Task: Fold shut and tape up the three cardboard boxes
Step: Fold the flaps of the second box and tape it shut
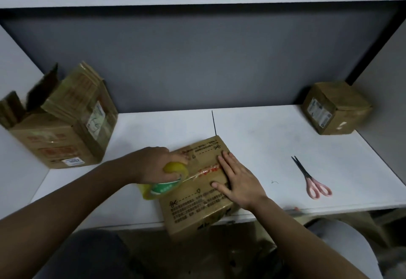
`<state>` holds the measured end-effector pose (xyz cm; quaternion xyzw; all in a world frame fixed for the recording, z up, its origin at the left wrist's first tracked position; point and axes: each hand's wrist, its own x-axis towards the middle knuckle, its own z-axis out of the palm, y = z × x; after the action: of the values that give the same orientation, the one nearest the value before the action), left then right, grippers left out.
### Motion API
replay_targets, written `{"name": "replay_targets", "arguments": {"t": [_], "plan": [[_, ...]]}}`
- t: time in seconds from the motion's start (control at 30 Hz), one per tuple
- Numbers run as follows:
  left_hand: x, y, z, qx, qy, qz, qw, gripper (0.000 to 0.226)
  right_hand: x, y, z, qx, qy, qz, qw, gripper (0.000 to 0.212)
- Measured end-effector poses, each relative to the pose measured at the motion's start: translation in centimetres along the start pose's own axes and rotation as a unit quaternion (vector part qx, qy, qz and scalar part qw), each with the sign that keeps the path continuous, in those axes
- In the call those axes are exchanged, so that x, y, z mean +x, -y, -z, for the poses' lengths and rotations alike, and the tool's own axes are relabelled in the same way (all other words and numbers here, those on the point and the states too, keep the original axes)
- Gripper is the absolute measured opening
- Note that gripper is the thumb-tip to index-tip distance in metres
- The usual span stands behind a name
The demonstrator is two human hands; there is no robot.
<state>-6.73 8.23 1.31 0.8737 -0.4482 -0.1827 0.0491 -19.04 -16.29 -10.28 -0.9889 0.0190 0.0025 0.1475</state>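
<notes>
The centre box (197, 187) lies with flaps folded shut at the near edge of the white desk (263, 138), partly overhanging it. The right hand (236, 179) presses flat on its top with fingers straight, while the left hand (157, 164) grips the tape roll (169, 179) at the box's left side (a clear strip runs along the seam). The open box (59, 125) stands far left, the closed box (336, 108) far right, and the scissors (312, 179) lie right of centre.

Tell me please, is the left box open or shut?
Open: the left box has its top flaps standing up, untaped.
</notes>
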Motion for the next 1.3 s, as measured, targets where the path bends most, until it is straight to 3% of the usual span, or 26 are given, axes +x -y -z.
{"name": "replay_targets", "arguments": {"t": [0.13,0.27,0.5,0.6,0.73,0.9,1.13,1.3], "plan": [[-0.8,-0.2,0.3,-0.159,0.014,-0.004,0.987,0.047,0.0,0.3,0.1,0.006,0.001,-0.008,1.000,0.087],[-0.9,-0.8,0.7,-0.086,0.009,0.001,0.996,0.037,0.0,0.5,0.2,0.024,-0.003,-0.023,0.999,0.089],[-1.5,-0.6,0.2,-0.069,0.056,0.036,0.995,0.032,0.2,1.1,-0.2,-0.019,-0.005,-0.037,0.999,0.089],[-2.0,-0.6,-0.2,-0.027,0.014,0.052,0.998,0.036,0.4,1.1,-0.2,-0.044,0.008,-0.036,0.998,0.089],[-3.2,-1.2,-1.7,0.104,-0.133,0.084,0.982,0.051,0.5,1.4,-0.2,-0.081,0.024,-0.038,0.996,0.088],[-4.8,-2.3,-4.0,-0.064,-0.256,0.149,0.953,0.054,0.7,3.1,-0.1,-0.087,0.028,0.026,0.995,0.093],[-3.4,-2.9,-3.9,-0.041,-0.285,0.153,0.945,0.053,1.1,8.1,-2.2,-0.056,0.045,0.129,0.989,0.098],[-3.1,-2.3,-4.1,-0.038,-0.301,0.132,0.944,0.050,1.5,8.7,-2.3,-0.050,0.056,0.131,0.989,0.098]]}}
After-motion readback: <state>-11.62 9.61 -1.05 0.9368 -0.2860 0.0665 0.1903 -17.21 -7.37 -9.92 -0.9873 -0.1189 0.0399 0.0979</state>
